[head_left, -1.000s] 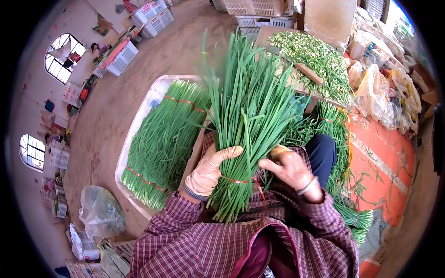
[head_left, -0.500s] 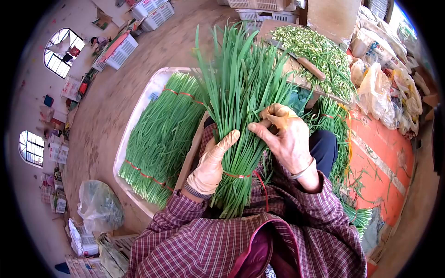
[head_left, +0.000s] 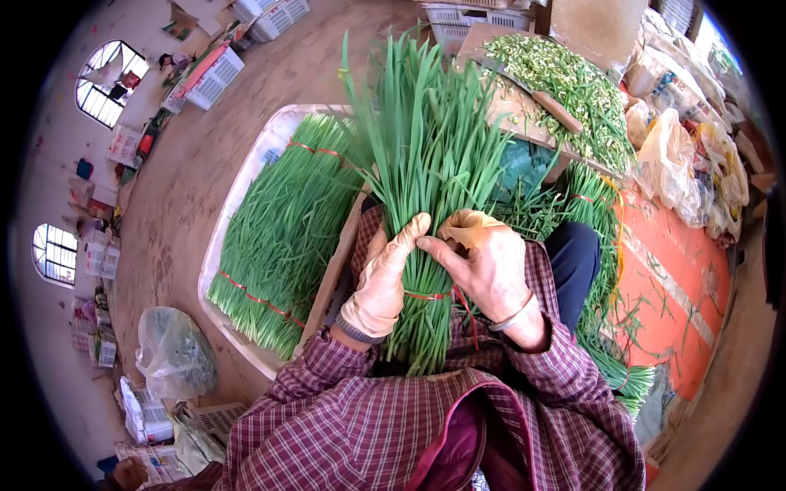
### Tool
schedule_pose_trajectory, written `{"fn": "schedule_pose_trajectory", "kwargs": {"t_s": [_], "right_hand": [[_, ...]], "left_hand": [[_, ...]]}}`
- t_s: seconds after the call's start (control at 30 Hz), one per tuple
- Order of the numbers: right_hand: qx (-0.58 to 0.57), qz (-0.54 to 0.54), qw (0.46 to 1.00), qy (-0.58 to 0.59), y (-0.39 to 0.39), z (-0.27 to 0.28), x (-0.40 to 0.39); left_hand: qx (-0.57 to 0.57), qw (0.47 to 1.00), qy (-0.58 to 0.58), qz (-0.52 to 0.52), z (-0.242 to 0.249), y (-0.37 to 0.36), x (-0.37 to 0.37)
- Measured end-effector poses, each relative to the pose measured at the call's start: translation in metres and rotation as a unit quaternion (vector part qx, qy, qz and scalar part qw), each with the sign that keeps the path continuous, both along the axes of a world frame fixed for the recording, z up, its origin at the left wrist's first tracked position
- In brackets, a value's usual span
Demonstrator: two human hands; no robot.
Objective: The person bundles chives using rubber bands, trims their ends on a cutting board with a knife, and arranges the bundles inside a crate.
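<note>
A large bunch of garlic chives (head_left: 434, 155) stands upright over my lap, leaves fanned at the top, a red tie around its lower stems. My left hand (head_left: 383, 274), in a pale glove, is closed around the bunch's left side. My right hand (head_left: 490, 260), its fingers covered by a torn-looking yellowish glove, is closed on the right side just above the tie. Its thumb reaches toward my left thumb, and its curled fingertips are partly hidden. A loose red tie end (head_left: 465, 304) hangs below my right hand. Tied chives (head_left: 282, 221) fill the tray to my left.
The white tray (head_left: 214, 237) stands at left. A knife (head_left: 557, 113) rests on a board (head_left: 512, 110) heaped with chopped stems. More chives (head_left: 591, 213) lie at right on an orange sheet (head_left: 667, 274). Another person's hand (head_left: 129, 473) seems to show at lower left.
Both hands have come together on the bunch; my right hand has moved left and slightly down. The leaves have shifted slightly. A hand-like shape has appeared at the lower left edge.
</note>
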State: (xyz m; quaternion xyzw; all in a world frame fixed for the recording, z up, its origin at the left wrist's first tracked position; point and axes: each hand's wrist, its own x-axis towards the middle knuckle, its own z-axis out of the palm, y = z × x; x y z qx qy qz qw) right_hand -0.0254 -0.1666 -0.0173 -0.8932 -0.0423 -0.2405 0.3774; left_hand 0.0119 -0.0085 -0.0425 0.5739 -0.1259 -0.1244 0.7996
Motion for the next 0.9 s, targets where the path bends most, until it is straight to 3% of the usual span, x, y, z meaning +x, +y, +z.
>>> {"fn": "schedule_pose_trajectory", "kwargs": {"t_s": [0.07,0.23,0.3,0.33,0.4,0.43,0.47,0.5,0.53,0.6,0.67,0.73,0.8,0.87,0.9], "right_hand": [[-0.003,0.000,1.000,0.001,0.002,-0.002,0.001],[0.020,0.014,0.998,-0.055,0.002,-0.003,-0.009],[0.026,0.061,0.991,-0.115,0.003,-0.003,-0.014],[0.023,0.088,0.983,-0.160,0.002,-0.004,-0.015],[0.063,0.161,0.966,-0.191,0.004,-0.003,-0.020],[0.184,0.195,0.958,-0.104,0.011,-0.014,-0.029],[0.301,0.224,0.927,-0.015,0.018,-0.020,-0.036],[0.366,0.292,0.883,0.001,0.017,-0.020,-0.037],[0.426,0.310,0.841,0.121,0.018,-0.021,-0.043],[0.506,0.406,0.723,0.238,0.001,-0.011,-0.049],[0.374,0.536,0.735,0.180,-0.013,-0.006,-0.053],[0.219,0.492,0.835,0.111,-0.051,-0.006,-0.063],[0.046,0.250,0.967,0.027,-0.105,0.010,-0.071],[0.148,-0.069,0.984,0.076,-0.144,0.019,-0.103],[0.210,-0.142,0.967,0.028,-0.166,0.014,-0.124]], "left_hand": [[0.023,0.999,0.033,0.008,-0.001,0.003,0.000],[0.051,0.999,-0.008,0.000,-0.012,0.011,0.001],[0.202,0.938,-0.281,0.010,-0.021,0.017,0.003],[0.202,0.938,-0.282,0.011,-0.025,0.019,0.002],[0.144,0.987,-0.068,-0.005,-0.009,0.013,-0.001],[0.056,0.993,0.105,0.007,0.005,0.004,-0.002],[0.055,0.993,0.104,0.006,0.002,0.004,-0.001],[0.004,0.985,0.169,-0.016,-0.001,0.004,0.000],[0.006,0.985,0.170,-0.012,-0.001,0.004,0.001],[0.006,0.986,0.166,-0.009,-0.002,0.004,0.004],[0.001,0.992,0.128,-0.013,-0.011,0.010,0.004],[0.034,0.996,0.075,0.021,-0.009,0.006,-0.002],[0.104,0.993,0.052,0.036,0.035,-0.007,-0.009],[0.086,0.993,0.077,0.006,0.038,0.001,-0.004],[0.076,0.992,0.105,0.005,0.034,0.008,-0.003]]}}
